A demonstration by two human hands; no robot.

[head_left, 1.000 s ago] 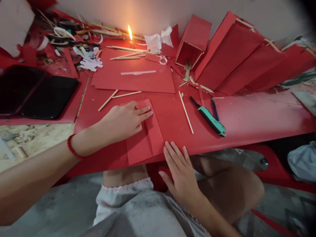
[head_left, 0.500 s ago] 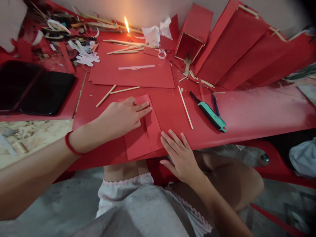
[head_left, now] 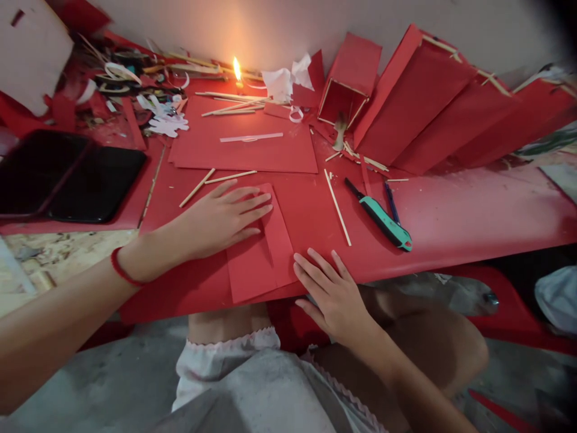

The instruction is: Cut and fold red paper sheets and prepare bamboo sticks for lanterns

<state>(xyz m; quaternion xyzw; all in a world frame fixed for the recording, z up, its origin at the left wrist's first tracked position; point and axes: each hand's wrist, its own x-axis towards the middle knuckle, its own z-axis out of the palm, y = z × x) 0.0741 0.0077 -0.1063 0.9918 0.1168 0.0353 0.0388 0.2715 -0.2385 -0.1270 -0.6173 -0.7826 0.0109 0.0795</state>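
Observation:
A folded sheet of red paper [head_left: 252, 270] lies near the table's front edge, one side turned over as a long flap [head_left: 280, 246]. My left hand [head_left: 228, 213] rests palm down across its upper part, fingers stretched and a little apart, with the fingertips on the flap. Beside the paper's lower right corner lies my right hand [head_left: 328, 288], its fingers spread on the table edge and holding nothing. Two thin wooden sticks [head_left: 229, 176] are just beyond my left hand. Another wooden stick [head_left: 338, 207] lies beyond my right hand.
A burning candle [head_left: 237, 71] stands at the back, close to sticks and paper. Red sheets [head_left: 198, 153] lie stacked before it. A green lighter [head_left: 385, 222] and pen [head_left: 392, 203] are at right. Red paper boxes [head_left: 419, 102] lean behind. Black phone [head_left: 94, 180] at left.
My left hand has flattened: its bent fingers are now stretched out over the paper. My right hand stays by the corner. The whole view has shifted slightly, so things appear lower.

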